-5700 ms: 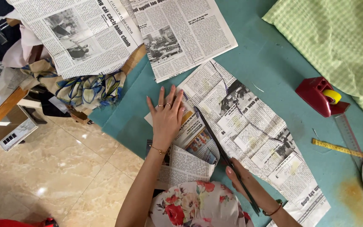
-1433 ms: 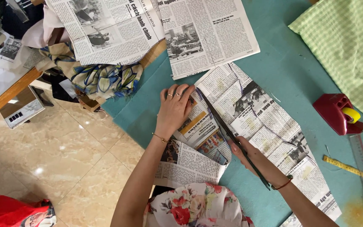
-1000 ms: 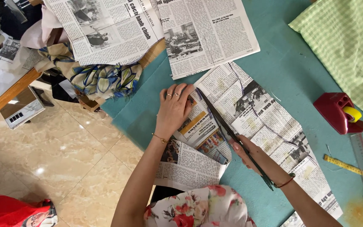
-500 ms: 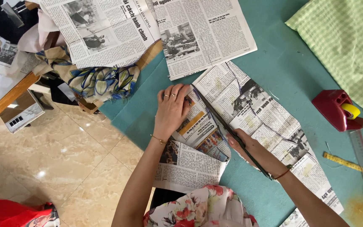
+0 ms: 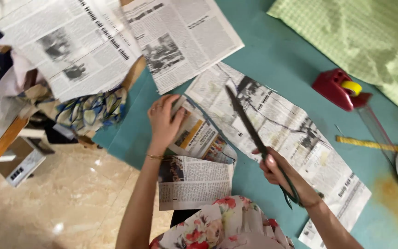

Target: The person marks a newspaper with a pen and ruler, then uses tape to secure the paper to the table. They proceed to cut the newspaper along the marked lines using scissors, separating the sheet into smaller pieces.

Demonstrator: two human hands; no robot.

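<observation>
Both hands at newspaper (image 5: 272, 124) | right hand (image 5: 279, 173) lifted scissors (image 5: 254, 136) clear

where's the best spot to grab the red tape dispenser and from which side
Grip the red tape dispenser across its low red body, coming from above. It sits flat on the teal table with both long sides free; the yellow roll sits at its right end, so take the body left of that.

Green checked fabric (image 5: 369, 41): cut off at top and right edges. Scissors (image 5: 254, 133): handles hidden inside right hand (image 5: 282, 173). Whole frame motion-blurred.
</observation>
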